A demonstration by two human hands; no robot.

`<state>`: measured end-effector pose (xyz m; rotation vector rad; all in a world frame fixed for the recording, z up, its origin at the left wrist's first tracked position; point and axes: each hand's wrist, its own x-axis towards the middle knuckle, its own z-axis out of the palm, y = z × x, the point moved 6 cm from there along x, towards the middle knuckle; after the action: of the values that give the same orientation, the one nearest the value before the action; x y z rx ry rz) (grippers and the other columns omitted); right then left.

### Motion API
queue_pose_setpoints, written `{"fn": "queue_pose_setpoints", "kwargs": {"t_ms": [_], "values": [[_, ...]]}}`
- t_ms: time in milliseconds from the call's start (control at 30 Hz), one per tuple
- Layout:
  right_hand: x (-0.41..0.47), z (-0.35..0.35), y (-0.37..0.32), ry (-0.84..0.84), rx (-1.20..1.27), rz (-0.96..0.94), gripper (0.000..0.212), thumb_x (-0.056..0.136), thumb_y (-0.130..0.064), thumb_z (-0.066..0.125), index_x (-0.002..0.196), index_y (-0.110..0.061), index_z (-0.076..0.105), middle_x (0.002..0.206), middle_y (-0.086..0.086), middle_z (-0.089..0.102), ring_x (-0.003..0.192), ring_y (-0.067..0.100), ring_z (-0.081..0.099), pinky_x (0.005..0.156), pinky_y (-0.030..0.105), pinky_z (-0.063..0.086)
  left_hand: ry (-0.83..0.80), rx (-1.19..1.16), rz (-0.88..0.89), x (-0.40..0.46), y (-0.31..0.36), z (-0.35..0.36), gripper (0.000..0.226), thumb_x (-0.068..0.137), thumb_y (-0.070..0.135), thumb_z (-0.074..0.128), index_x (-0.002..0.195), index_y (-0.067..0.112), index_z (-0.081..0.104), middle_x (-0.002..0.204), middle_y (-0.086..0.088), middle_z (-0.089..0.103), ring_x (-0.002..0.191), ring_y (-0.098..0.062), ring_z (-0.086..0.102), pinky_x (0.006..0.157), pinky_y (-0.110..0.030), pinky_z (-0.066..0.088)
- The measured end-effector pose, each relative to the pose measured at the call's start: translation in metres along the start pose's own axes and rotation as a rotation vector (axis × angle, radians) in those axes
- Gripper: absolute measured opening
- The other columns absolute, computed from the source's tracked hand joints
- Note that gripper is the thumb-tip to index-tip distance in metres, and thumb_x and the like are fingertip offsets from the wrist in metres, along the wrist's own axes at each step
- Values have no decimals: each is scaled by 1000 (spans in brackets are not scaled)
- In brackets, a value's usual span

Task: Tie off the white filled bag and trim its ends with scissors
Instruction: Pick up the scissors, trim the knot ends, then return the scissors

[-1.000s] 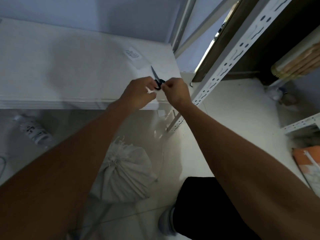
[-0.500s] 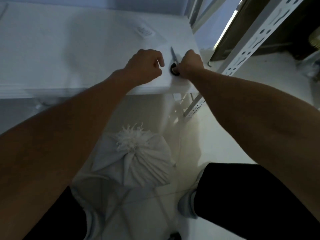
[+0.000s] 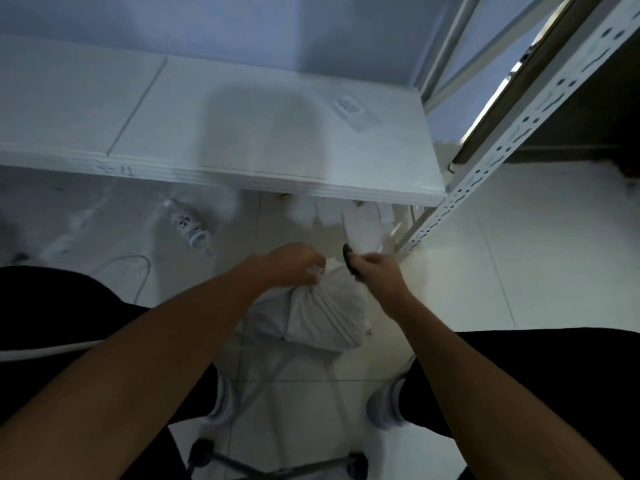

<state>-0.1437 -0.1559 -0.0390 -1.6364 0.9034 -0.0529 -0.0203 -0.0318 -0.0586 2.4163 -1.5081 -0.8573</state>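
Note:
The white filled bag [image 3: 325, 317] lies on the tiled floor between my feet, its gathered neck pointing up and away from me. My left hand [image 3: 294, 266] is closed around the frayed top of that neck. My right hand [image 3: 375, 271] holds the black-handled scissors [image 3: 349, 259] just to the right of the neck; only the dark handles show, and the blades are hidden or blurred.
A low white table [image 3: 242, 174] stands ahead, with a perforated metal shelf upright [image 3: 485, 161] at its right corner. A plastic bottle [image 3: 188, 226] and a white cable [image 3: 138, 271] lie on the floor at left. Chair casters [image 3: 202, 455] show near my feet.
Both hands have come down from the tabletop to the bag on the floor. My right hand carried the scissors along, and my left hand took hold of the bag's neck.

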Motion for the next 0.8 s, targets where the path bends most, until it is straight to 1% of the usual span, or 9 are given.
{"fn": "queue_pose_setpoints", "kwargs": {"t_ms": [67,233,300,400,467,567,633,700,800], "values": [[-15,4,10,-127,79,48,26,91,-19,66,95,6,72,93,25,73,82,27,69,85,41,59,98,-91,-46,-6,-10,4,32,85,25,67,112,8,69,112,-16,65,106,-32,60,80,-28,39],[-31,2,9,-247,99,27,23,94,-12,59,100,6,71,98,23,74,85,24,71,86,37,59,358,-473,-168,-16,-28,12,18,79,12,74,93,1,76,98,-16,74,97,-20,65,77,-16,37],[-34,3,17,-326,37,54,21,93,-9,61,99,8,71,99,25,73,85,24,71,86,35,59,317,-568,-241,-16,-33,16,11,79,16,75,85,7,74,88,-6,69,89,-12,61,74,-20,39],[-35,3,41,-390,-20,125,25,89,-10,67,96,14,70,102,36,68,86,28,69,85,34,59,247,-709,-300,-13,-45,26,23,76,28,77,71,8,67,72,-3,60,70,-13,56,66,-25,38],[-34,2,53,-389,-52,142,28,87,-13,71,93,15,70,98,36,69,83,28,67,87,38,58,275,-777,-315,-14,-53,31,26,74,29,77,61,14,60,63,-2,55,62,-13,52,63,-25,36],[-34,0,61,-354,-107,127,44,73,-25,84,83,15,69,76,20,66,73,20,62,80,33,56,361,-782,-321,-14,-62,32,33,75,28,75,52,19,53,57,2,50,58,-9,47,58,-24,34],[-35,0,66,-359,-168,120,51,65,-35,87,77,11,68,69,13,64,68,16,60,73,30,53,362,-832,-322,-12,-65,34,28,74,29,77,54,20,60,58,3,54,59,-8,51,58,-22,38],[-37,2,68,-364,-256,128,45,64,-41,88,68,-1,68,62,6,63,61,10,58,65,21,47,335,-916,-342,-12,-67,37,15,67,33,80,68,20,73,67,-1,66,65,-12,62,61,-22,47],[-36,10,66,-341,-298,118,41,62,-46,87,66,-11,66,61,1,61,60,9,56,62,22,44,303,-994,-362,-10,-71,42,40,66,29,84,98,7,74,87,-11,71,72,-16,68,62,-24,53]]}}
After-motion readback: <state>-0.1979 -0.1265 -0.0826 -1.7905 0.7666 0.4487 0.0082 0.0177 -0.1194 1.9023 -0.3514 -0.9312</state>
